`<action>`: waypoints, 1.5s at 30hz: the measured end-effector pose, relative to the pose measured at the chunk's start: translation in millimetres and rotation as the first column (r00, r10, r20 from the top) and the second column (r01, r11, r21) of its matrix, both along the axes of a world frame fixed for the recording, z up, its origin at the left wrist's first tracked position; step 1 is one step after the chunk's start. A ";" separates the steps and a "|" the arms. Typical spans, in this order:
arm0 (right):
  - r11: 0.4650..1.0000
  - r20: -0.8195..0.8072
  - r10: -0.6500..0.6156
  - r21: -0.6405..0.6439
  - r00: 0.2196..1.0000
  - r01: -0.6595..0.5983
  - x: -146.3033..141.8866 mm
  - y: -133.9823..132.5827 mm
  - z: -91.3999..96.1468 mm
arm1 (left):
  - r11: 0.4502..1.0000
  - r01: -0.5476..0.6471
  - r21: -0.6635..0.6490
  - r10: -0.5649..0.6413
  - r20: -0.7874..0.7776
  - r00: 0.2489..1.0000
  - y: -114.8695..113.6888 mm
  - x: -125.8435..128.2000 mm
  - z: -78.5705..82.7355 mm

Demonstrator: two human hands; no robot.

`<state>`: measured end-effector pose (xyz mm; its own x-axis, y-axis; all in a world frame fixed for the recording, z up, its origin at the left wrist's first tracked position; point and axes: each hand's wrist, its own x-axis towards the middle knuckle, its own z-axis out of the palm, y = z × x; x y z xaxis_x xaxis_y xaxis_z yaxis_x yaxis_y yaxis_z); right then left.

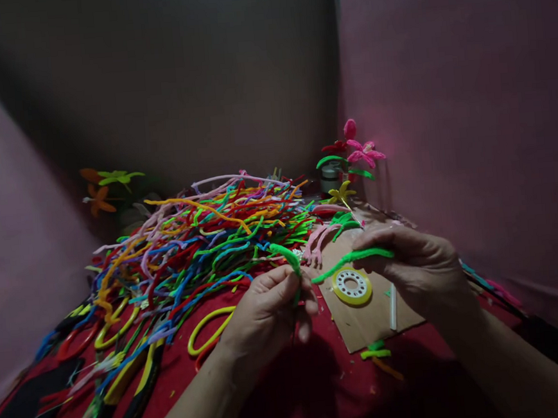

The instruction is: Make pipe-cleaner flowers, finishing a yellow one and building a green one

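My left hand (271, 303) pinches a bent green pipe cleaner (285, 252) between thumb and fingers, its upper end curving to the left. To the right, my right hand (409, 266) grips another length of green pipe cleaner (341, 265), which points back at the left hand. Whether the two green lengths join behind the left fingers I cannot tell. Below the right hand's piece, a yellow tape roll (353, 287) with a white core lies on a cardboard sheet (351, 332). A whitish stick (392, 308) lies close to the right hand.
A large heap of coloured pipe cleaners (203, 228) covers the left and middle of the red cloth (187, 396). Yellow-and-black handled pliers (142, 381) lie front left. Pipe-cleaner flowers (365, 152) stand at the back right, others (98, 199) at the back left. Green scraps (376, 351) lie by the cardboard.
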<state>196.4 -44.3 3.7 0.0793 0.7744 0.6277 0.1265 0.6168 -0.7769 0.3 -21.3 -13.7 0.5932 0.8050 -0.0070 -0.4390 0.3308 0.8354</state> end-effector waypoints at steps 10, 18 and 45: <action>0.985 0.008 0.147 -0.088 0.989 -0.146 9.2 5.7 4.7 | 0.998 -0.066 -0.008 0.065 -0.061 0.996 1.0 2.9 0.5; 0.910 -0.085 0.372 -0.164 0.925 -0.381 -2.8 14.6 2.1 | 0.984 -0.141 0.108 0.155 -0.134 0.979 -1.9 5.1 0.2; 0.906 -0.012 0.414 -0.086 0.910 -0.414 -13.5 18.2 1.0 | 0.997 -0.073 0.005 0.073 -0.009 0.997 -6.3 5.1 3.1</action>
